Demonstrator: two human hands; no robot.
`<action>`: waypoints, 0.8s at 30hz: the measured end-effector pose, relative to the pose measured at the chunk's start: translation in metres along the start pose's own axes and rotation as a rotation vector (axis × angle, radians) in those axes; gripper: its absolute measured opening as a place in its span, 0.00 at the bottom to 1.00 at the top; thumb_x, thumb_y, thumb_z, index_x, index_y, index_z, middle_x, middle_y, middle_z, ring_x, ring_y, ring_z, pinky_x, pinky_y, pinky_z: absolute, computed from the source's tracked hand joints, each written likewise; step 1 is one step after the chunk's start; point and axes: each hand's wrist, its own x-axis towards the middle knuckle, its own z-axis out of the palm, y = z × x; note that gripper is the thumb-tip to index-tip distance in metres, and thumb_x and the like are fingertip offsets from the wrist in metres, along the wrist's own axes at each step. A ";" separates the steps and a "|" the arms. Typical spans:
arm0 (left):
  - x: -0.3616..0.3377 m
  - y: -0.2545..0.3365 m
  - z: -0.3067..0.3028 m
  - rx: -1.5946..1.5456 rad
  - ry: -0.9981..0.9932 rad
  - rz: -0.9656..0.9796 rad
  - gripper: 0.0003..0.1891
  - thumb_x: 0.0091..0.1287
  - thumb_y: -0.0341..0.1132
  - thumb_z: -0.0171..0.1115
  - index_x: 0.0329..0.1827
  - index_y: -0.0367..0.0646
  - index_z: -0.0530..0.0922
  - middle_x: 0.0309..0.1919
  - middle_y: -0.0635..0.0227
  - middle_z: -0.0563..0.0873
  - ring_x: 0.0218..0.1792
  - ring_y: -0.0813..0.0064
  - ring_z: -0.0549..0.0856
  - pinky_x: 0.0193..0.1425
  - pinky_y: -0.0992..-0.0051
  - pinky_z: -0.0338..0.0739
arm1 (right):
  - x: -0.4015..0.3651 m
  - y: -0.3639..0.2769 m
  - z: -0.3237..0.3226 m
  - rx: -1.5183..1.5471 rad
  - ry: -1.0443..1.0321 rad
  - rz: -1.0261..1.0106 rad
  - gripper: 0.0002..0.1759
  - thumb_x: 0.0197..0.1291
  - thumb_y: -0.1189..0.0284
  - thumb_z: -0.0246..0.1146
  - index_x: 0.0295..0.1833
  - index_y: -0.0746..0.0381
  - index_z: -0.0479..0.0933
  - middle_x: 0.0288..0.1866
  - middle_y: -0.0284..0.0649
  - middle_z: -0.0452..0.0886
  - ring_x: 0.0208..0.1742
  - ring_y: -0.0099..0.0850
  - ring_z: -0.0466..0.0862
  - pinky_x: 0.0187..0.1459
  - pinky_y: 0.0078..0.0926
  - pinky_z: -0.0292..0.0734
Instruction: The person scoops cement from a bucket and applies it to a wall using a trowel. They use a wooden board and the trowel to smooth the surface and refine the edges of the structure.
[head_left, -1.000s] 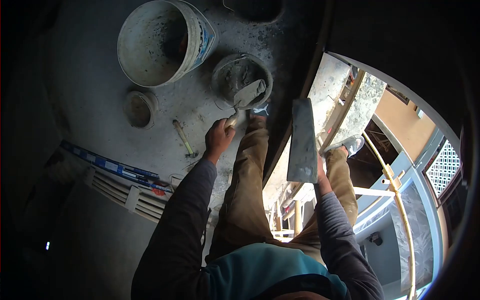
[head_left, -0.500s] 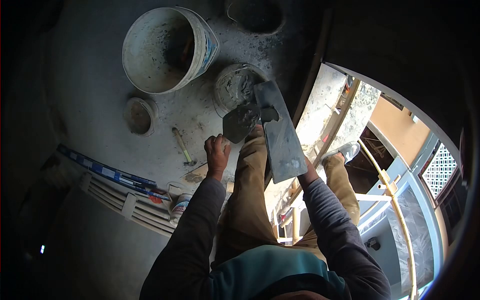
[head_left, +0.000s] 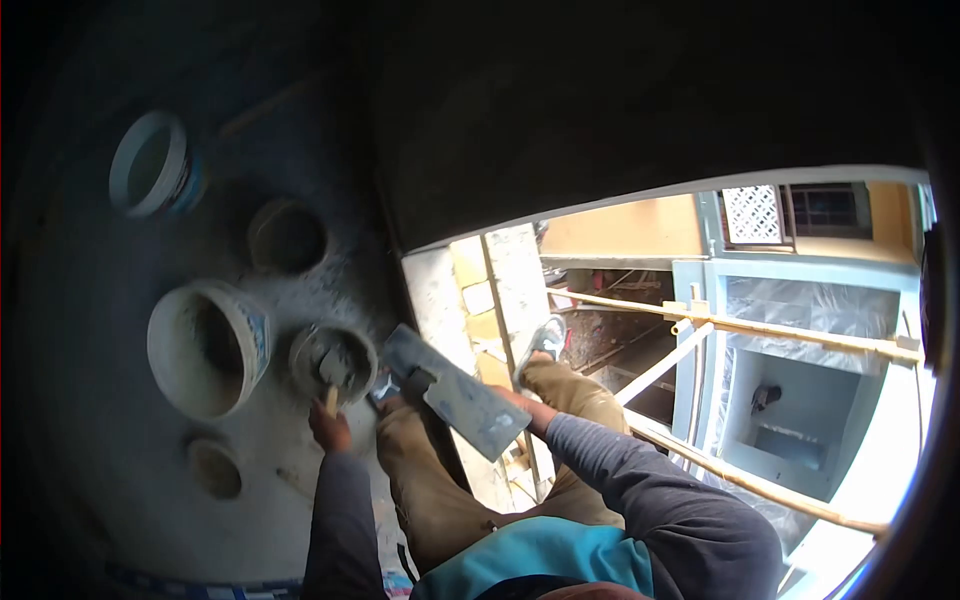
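My left hand [head_left: 330, 428] is closed around the wooden handle of a trowel [head_left: 337, 366]. The trowel's blade is down in the grey mortar inside a small round bucket [head_left: 297, 372]. In my right hand [head_left: 528, 408] is a long rectangular plastering trowel [head_left: 465, 400], its flat metal face turned up, the handle hidden beneath. A small dark patch, perhaps mortar, shows near one edge of that face. Its far end lies close to the mortar bucket, just above my shoe.
A large white bucket [head_left: 172, 350], a dark tub [head_left: 287, 238], another white bucket [head_left: 148, 165] and a small pail [head_left: 215, 470] stand on the floor at left. Rightward, my other foot [head_left: 545, 338] rests beyond a floor edge by planks [head_left: 440, 290]. Bamboo poles [head_left: 760, 487] cross the bright opening.
My view has swung toward the opening. My left hand has reached forward and put the trowel's blade into the mortar bucket. The plastering trowel stays in my right hand, now tilted differently.
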 end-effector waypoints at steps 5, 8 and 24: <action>0.004 0.098 -0.108 -0.089 0.056 0.135 0.35 0.68 0.40 0.61 0.75 0.34 0.61 0.71 0.43 0.66 0.71 0.44 0.66 0.74 0.53 0.62 | -0.037 0.030 -0.044 -0.069 -0.030 -0.114 0.26 0.64 0.64 0.65 0.64 0.67 0.74 0.55 0.37 0.83 0.53 0.22 0.79 0.54 0.29 0.77; 0.025 0.129 -0.142 -0.099 0.171 0.339 0.32 0.70 0.41 0.60 0.73 0.35 0.63 0.70 0.43 0.67 0.70 0.44 0.66 0.74 0.53 0.61 | -0.093 -0.018 -0.021 -0.137 0.048 -0.206 0.26 0.65 0.62 0.63 0.63 0.66 0.75 0.55 0.39 0.83 0.55 0.24 0.79 0.56 0.31 0.77; 0.008 0.305 -0.117 0.107 -0.263 0.545 0.26 0.68 0.46 0.60 0.64 0.38 0.75 0.61 0.45 0.78 0.62 0.45 0.76 0.66 0.57 0.70 | -0.123 0.019 -0.105 0.822 0.124 -0.483 0.18 0.68 0.72 0.61 0.62 0.66 0.75 0.52 0.40 0.85 0.46 0.31 0.86 0.47 0.34 0.84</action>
